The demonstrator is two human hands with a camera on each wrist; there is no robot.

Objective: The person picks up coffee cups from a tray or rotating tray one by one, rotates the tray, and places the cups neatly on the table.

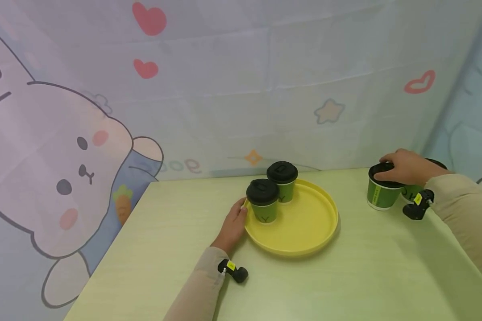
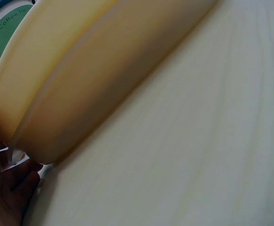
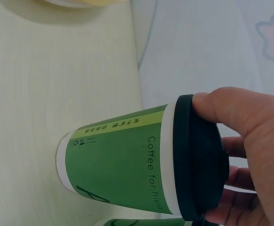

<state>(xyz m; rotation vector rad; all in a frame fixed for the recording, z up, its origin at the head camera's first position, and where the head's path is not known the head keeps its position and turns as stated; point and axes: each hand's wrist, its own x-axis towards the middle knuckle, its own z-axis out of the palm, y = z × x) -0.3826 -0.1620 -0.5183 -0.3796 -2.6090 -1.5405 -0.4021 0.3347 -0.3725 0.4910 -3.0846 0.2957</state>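
Observation:
At the right, my right hand (image 1: pixel 409 168) grips a green paper coffee cup (image 1: pixel 381 195) from above, thumb and fingers around its black lid (image 3: pixel 200 160). The cup is upright; I cannot tell whether its base touches the table. Close beside it stands a second green cup (image 1: pixel 410 191), partly hidden by the hand. My left hand (image 1: pixel 233 227) holds the left rim of a round yellow tray (image 1: pixel 305 223), fingers partly under the edge in the left wrist view. Two lidded green cups, a front one (image 1: pixel 263 210) and a rear one (image 1: pixel 282 174), stand upright on the tray's left part.
A pale wooden table (image 1: pixel 176 232) carries everything. Behind it hangs a printed cloth (image 1: pixel 225 102) with a rabbit, hearts and stars, meeting the table's back edge. Table surface lies between the tray and the right-hand cups.

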